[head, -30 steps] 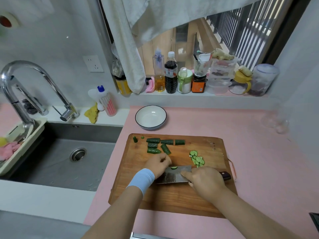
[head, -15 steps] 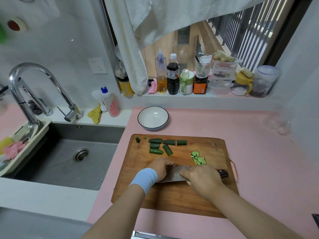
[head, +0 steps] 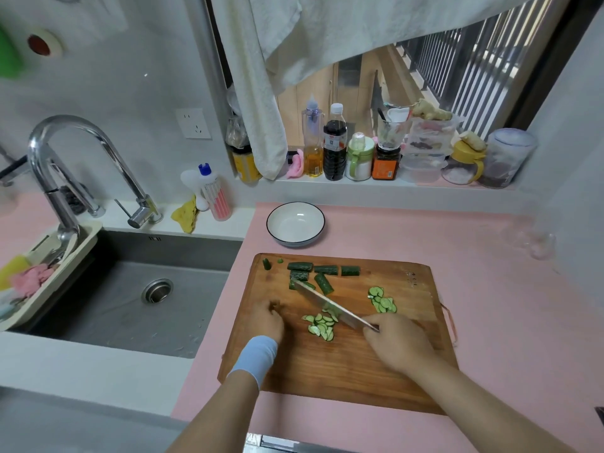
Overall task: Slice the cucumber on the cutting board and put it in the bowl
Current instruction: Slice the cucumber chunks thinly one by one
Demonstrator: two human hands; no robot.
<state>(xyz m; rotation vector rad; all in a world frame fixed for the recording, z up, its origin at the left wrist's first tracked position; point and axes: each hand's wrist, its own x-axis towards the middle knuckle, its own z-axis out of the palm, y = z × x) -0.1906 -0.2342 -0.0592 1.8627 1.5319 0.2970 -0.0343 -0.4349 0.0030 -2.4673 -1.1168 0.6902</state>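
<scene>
A wooden cutting board (head: 343,371) lies on the pink counter. Several uncut cucumber chunks (head: 313,274) sit at its far left. A fresh pile of thin cucumber slices (head: 320,325) lies mid-board, and another slice pile (head: 381,300) lies to the right. My right hand (head: 395,341) grips the handle of a cleaver (head: 327,305), whose blade points up-left over the fresh slices toward the chunks. My left hand (head: 268,318), with a light blue wristband, rests on the board left of the slices, fingers curled, holding nothing I can see. An empty white bowl (head: 295,223) stands behind the board.
A steel sink (head: 137,299) with a tall faucet (head: 75,158) lies to the left, with a drying tray (head: 42,276) on its rim. Bottles and jars (head: 359,152) line the window sill. A clear glass (head: 536,243) stands at the right on the counter.
The cleaver has swung from lying crosswise to pointing up-left. My left hand has pulled away to the left, uncovering a pile of fresh slices.
</scene>
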